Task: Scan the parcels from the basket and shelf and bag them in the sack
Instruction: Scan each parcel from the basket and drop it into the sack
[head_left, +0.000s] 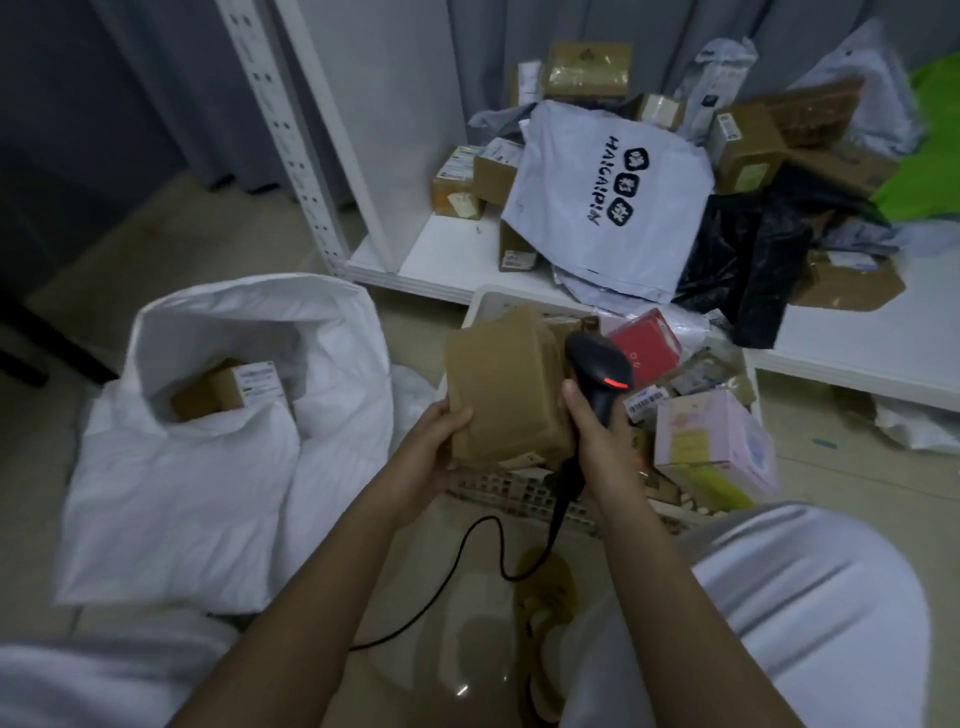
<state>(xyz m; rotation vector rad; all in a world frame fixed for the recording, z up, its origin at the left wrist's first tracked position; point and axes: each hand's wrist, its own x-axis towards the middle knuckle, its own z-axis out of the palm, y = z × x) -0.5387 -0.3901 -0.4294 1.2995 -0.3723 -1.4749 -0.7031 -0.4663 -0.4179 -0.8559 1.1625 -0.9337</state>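
Parcels are what we handle here, and one brown cardboard parcel is now between our two hands, held up just above the near edge of the white basket. Our left hand grips the parcel at its lower left side, with the thumb on the front face. Our right hand is clamped around the handle of the black barcode scanner, which touches the right side of the parcel; a red light glows on the scanner head. Its black cable runs down toward our legs.

We judge that the scanning step is in hand. The face turned to us shows no label, so we think the next move needs the parcel turned until its barcode meets the scanner beam. After that the parcel must go left, into the white sack, which stands open and already holds one brown box with a white label, too small to read.

In the basket, right of our hands, lie a red box and a pink box. Far on the white shelf many more parcels wait. Among them a white mailer bag carries the word "HAIGAIPIN" beside three black logo marks. Other labels on the shelf are too blurred to read.
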